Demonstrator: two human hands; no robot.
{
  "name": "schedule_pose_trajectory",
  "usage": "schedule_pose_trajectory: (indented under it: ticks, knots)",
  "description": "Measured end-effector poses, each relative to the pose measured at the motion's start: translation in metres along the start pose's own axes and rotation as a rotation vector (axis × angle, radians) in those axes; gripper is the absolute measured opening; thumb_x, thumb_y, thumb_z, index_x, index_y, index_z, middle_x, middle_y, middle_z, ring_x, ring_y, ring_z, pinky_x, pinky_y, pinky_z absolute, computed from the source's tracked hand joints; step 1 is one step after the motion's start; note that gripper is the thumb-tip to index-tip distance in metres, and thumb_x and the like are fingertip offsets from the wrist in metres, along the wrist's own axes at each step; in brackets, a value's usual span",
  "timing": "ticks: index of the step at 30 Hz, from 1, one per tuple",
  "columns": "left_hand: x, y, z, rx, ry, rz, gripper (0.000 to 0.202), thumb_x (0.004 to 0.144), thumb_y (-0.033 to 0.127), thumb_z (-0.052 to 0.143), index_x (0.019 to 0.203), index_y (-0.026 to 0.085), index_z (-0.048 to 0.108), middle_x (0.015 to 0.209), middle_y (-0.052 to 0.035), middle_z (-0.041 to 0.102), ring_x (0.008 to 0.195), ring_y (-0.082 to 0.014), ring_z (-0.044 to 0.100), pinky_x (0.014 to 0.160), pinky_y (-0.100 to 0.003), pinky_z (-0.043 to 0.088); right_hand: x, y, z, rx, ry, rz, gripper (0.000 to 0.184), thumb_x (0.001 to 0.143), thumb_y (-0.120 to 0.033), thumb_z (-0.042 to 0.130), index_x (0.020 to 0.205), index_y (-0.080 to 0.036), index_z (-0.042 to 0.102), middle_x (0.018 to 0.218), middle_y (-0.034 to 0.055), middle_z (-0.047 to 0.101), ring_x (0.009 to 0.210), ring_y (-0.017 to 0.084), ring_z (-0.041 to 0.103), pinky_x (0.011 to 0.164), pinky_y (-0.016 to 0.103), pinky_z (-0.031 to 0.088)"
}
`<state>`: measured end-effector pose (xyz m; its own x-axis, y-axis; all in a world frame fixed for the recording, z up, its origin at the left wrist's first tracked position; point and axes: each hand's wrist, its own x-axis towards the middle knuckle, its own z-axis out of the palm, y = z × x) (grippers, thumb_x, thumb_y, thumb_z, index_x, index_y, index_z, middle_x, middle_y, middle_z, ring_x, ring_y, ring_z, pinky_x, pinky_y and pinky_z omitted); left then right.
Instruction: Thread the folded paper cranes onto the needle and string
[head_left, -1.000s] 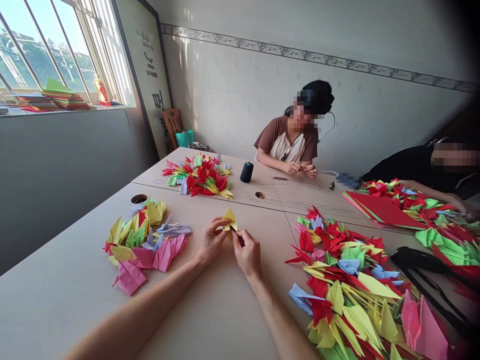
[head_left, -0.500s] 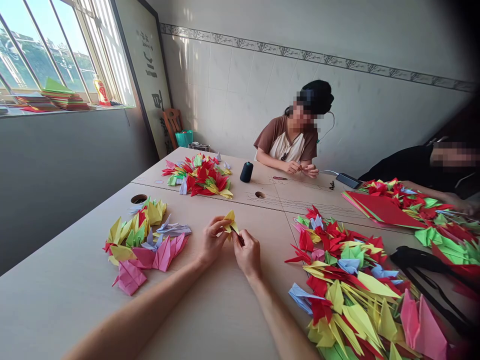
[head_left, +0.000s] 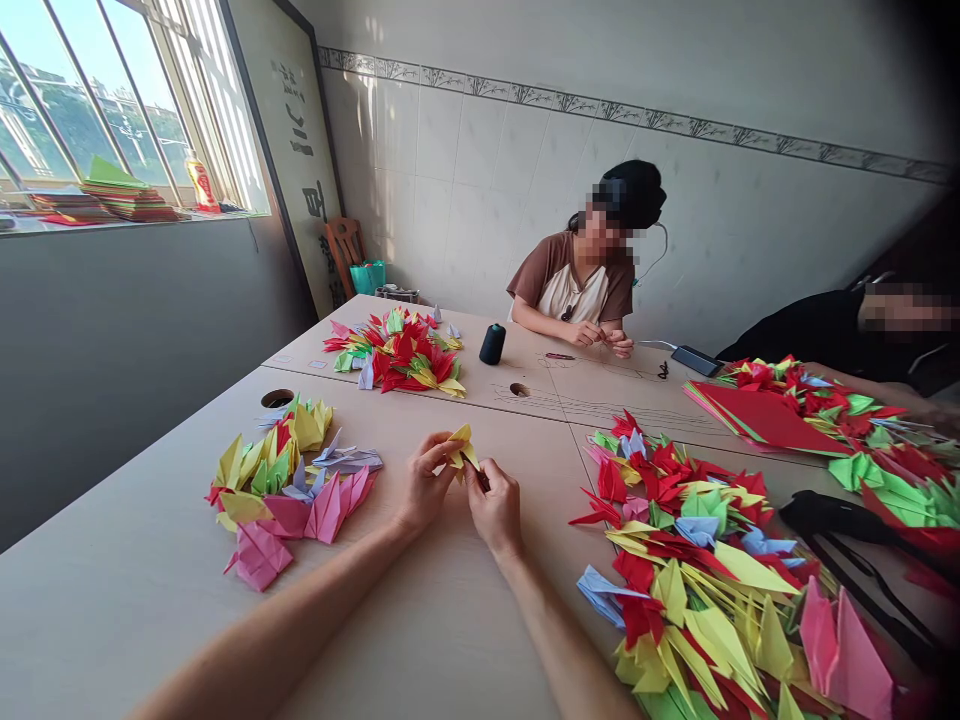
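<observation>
Yellow paper (head_left: 461,447), pinched by left hand (head_left: 422,492), right hand (head_left: 495,512) fingers (lower folds hidden)

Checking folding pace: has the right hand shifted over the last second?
No. The right hand stays put on the yellow folded paper, same gap from the round table hole.

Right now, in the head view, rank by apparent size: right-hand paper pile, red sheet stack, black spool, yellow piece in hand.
1. right-hand paper pile
2. red sheet stack
3. yellow piece and black spool: look alike; the spool is farther, so unranked.
</observation>
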<state>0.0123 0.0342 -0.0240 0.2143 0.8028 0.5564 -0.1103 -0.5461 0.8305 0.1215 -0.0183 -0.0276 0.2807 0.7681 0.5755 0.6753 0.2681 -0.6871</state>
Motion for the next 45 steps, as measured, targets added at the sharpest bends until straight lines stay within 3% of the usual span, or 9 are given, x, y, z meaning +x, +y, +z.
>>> schedule_pose_trajectory:
  ticks: [35,45]
  knots:
    - [0.0010,0.0029,0.0011,0.003,0.025,-0.007,0.019,0.077,0.017,0.058,0.093,0.021,0.069,0.099,-0.0058,0.058,0.089,-0.0170,0.060,0.070,-0.027,0.053,0.0006,0.0019,0.0004,-0.020,0.008,0.007,0.031,0.089,-0.036,0.046,0.064,-0.019,0.049,0.053,-0.0025,0.051,0.044,0.009,0.039,0.046,0.019,0.029]
    - [0.0016,0.0023,-0.0001,-0.015,0.034,-0.033,0.021,0.077,0.017,0.057,0.096,0.021,0.067,0.100,-0.0062,0.058,0.089,-0.0171,0.060,0.071,-0.027,0.054,-0.0004,0.0026,0.0011,0.002,0.008,-0.006,0.029,0.089,-0.037,0.046,0.069,-0.018,0.054,0.058,0.0000,0.058,0.047,0.010,0.047,0.047,0.019,0.034]
